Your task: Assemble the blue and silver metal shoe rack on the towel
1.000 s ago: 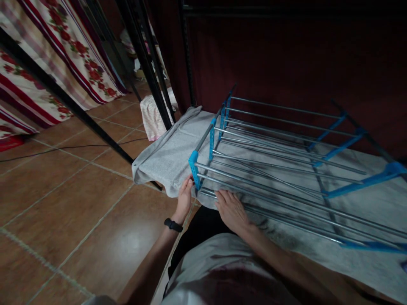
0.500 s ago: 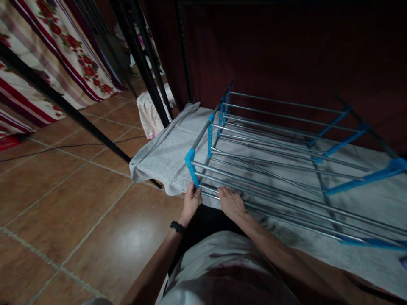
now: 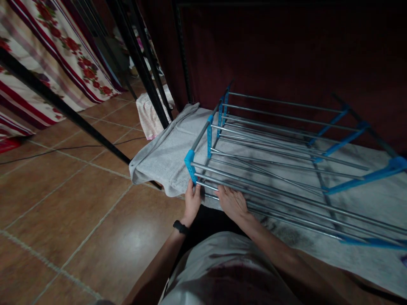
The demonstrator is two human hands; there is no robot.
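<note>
**Left hand [image 3: 192, 202] has shifted toward 3 o'clock, to the foot of the blue bracket [image 3: 190, 163]**

Near 6 o'clock from centre, its grip pinches a metal rod [image 3: 208, 185] by the end; the right hand [image 3: 232, 201], at 5 o'clock, curls its fingers over that rod. The drying rack [image 3: 286, 163] spreads at 3 o'clock on grey cloth [image 3: 165, 159]. A flowered curtain [image 3: 68, 44] hangs at 10 o'clock.

Looks from the wearer's head, above and behind the left hand [image 3: 192, 201] and the right hand [image 3: 232, 201], facing forward and steeply down over the shirt front [image 3: 211, 254]. Sits near both, close enough to take in the forearms [image 3: 159, 262]. Covers the clothes-drying rack [image 3: 295, 165] ahead and rightward of the hands, tiled floor [image 3: 79, 212] to their left, and floral striped curtain [image 3: 60, 63] well beyond, leftward.
</note>
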